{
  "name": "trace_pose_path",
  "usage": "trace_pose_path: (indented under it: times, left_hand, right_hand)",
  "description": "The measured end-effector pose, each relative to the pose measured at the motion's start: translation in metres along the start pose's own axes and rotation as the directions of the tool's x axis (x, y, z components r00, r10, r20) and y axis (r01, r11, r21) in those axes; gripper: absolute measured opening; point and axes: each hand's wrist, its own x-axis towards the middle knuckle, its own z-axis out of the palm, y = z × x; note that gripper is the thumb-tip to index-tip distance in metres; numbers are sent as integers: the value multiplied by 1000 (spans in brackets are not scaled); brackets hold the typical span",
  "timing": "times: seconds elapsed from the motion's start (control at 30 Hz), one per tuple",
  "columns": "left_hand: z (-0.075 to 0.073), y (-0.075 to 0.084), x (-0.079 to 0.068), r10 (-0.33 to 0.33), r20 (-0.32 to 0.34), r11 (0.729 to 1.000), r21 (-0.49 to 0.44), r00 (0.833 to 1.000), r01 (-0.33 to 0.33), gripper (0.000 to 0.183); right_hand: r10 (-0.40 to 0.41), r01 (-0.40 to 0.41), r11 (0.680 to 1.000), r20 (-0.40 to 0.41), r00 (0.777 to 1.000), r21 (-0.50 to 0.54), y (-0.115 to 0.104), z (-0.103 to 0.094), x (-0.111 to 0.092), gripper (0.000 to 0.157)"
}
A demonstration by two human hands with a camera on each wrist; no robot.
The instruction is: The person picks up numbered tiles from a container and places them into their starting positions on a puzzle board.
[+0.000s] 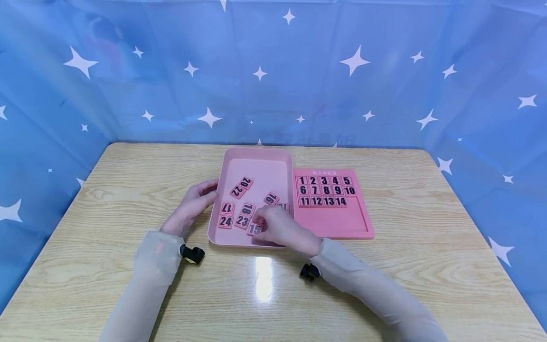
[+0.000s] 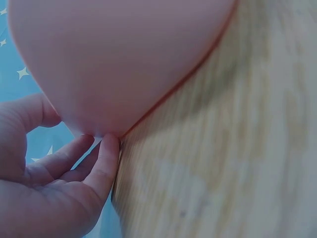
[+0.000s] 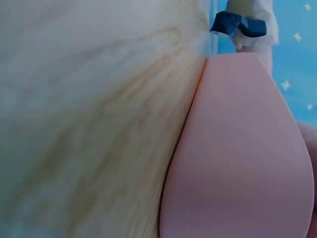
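Note:
A pink tray point(image 1: 258, 159) holds several loose number tiles, among them the 20 tile point(image 1: 245, 183) and the 24 tile point(image 1: 225, 222). My left hand point(image 1: 193, 205) grips the tray's left side; in the left wrist view its fingers point(image 2: 106, 163) touch the outer wall near the bottom edge. Over the tray's near right part, my right hand point(image 1: 282, 227) has thumb and index finger around the 15 tile point(image 1: 254, 229), pinching it. That hand partly covers a tile behind it. In the right wrist view the tray wall point(image 3: 242, 148) hides most of the hand.
Right beside the tray lies a pink number board point(image 1: 333, 221), its tiles running from 1 to 14 in rows, with bare recess below them. Both stand on a wood-grain table point(image 1: 427, 266). A blue star-patterned cloth point(image 1: 265, 95) hangs behind the table and at its sides.

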Motion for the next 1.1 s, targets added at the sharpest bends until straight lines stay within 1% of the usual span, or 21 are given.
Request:
trace_pose_path:
  times: [0.13,0.23,0.4,0.57,0.67,0.83,0.9,1.0,1.1]
  left_hand:
    - [0,0,-1,-5,-4,1000,7,1000,5,48]
    - [0,1,-1,-5,-4,1000,6,1000,5,48]
    - [0,1,-1,-6,-5,1000,-10,1000,6,48]
    - [1,1,-1,-9,-5,1000,-6,1000,9,48]
    - [1,1,-1,-8,-4,1000,0,1000,8,48]
    - [0,1,0,-10,-9,1000,4,1000,10,48]
    - [0,1,0,-10,-9,1000,5,1000,10,48]
    - [0,0,0,-5,-6,1000,5,1000,5,48]
    - [0,0,0,-2,-8,1000,-2,1000,2,48]
  right_hand:
    - [31,-30,999,18,999,-39,-2,1,1,28]
    - [37,-35,998,27,999,-55,-2,1,0,28]
    - [16,-14,999,34,999,-52,0,0,-1,27]
    - [-25,25,999,11,1000,-25,5,-5,-4,29]
    - [-38,38,999,-4,999,37,8,-11,-7,31]
    - [-97,100,987,-29,995,128,16,-26,-15,34]
    - [-110,115,985,-40,993,132,20,-33,-20,34]
    - [-102,108,985,-51,994,134,25,-43,-27,34]
    - [-102,112,987,-87,991,113,33,-51,-34,35]
